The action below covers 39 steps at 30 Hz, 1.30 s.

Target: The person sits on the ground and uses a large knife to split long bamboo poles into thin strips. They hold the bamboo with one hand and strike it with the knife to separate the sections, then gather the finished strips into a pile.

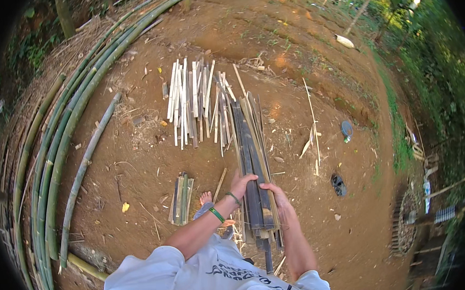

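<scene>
A bundle of long, dark split bamboo strips (250,149) stands in front of me, its far end pointing away over the ground. My left hand (242,186) wraps round the bundle's left side, with two bands on that wrist. From the right side, my right hand (275,196) grips the same strips, its thumb lying over them. The strips' near ends are uneven and sit close to my shirt. Beyond the bundle, slightly left, lies a loose pile of pale and brown bamboo strips (191,99). Short cut pieces (182,199) rest by my bare foot.
Long green bamboo poles (69,124) curve along the left, with a greyer pole (85,163) beside them. To the right are a blue round container (347,129), a black crumpled item (338,185) and a thin stick (314,128). Brown earth rises toward plants.
</scene>
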Tool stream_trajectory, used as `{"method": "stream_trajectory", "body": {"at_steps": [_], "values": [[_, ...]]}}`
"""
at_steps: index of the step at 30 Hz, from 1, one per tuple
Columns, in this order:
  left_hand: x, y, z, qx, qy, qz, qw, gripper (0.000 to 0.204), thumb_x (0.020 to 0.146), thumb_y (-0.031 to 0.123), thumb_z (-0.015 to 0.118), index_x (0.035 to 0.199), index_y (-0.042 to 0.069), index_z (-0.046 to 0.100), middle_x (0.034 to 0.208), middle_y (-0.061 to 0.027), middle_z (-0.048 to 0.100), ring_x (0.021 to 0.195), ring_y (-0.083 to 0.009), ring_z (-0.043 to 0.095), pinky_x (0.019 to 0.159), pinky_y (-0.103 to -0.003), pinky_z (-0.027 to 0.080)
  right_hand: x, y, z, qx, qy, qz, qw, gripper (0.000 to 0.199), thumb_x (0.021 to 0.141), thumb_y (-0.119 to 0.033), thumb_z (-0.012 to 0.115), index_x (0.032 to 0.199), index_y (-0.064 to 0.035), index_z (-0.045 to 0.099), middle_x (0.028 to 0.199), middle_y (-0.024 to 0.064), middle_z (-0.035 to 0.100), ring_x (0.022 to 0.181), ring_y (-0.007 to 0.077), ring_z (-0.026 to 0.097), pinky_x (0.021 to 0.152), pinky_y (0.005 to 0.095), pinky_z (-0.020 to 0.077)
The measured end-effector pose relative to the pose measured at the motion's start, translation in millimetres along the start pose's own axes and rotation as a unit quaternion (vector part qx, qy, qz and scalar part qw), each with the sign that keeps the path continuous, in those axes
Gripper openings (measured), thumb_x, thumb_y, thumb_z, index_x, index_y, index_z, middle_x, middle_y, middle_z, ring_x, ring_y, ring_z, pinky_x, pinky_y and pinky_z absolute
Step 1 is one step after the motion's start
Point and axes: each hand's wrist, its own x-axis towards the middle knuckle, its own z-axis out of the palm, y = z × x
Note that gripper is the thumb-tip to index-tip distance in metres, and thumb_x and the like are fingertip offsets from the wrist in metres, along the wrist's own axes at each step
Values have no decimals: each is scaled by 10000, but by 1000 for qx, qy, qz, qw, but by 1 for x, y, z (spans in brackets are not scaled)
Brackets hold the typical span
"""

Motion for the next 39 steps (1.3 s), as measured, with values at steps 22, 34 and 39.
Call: {"method": "stream_trajectory", "body": {"at_steps": [22, 34, 39], "values": [[311, 149, 134, -19, 36, -43, 998, 455, 810, 170, 718, 1187, 44, 496, 970, -109, 636, 792, -216, 667, 692, -351, 576, 207, -334, -17, -7, -113, 81, 990, 537, 781, -213, 732, 1234, 7, 547, 1049, 158, 677, 866, 232, 694, 773, 367, 598], [531, 126, 299, 36, 50, -82, 995, 291, 828, 258, 702, 1021, 57, 618, 851, -65, 662, 752, -199, 673, 665, -330, 566, 334, -514, -176, 55, -128, 73, 987, 391, 790, -249, 718, 1075, 7, 645, 938, 130, 716, 758, 227, 701, 709, 365, 604], [614, 120, 349, 57, 44, -122, 990, 304, 828, 270, 698, 1017, 42, 633, 857, -74, 680, 751, -208, 682, 673, -340, 566, 373, -580, -223, 89, -107, 59, 989, 387, 791, -256, 718, 1068, 4, 648, 937, 126, 715, 752, 235, 699, 709, 372, 604]]}}
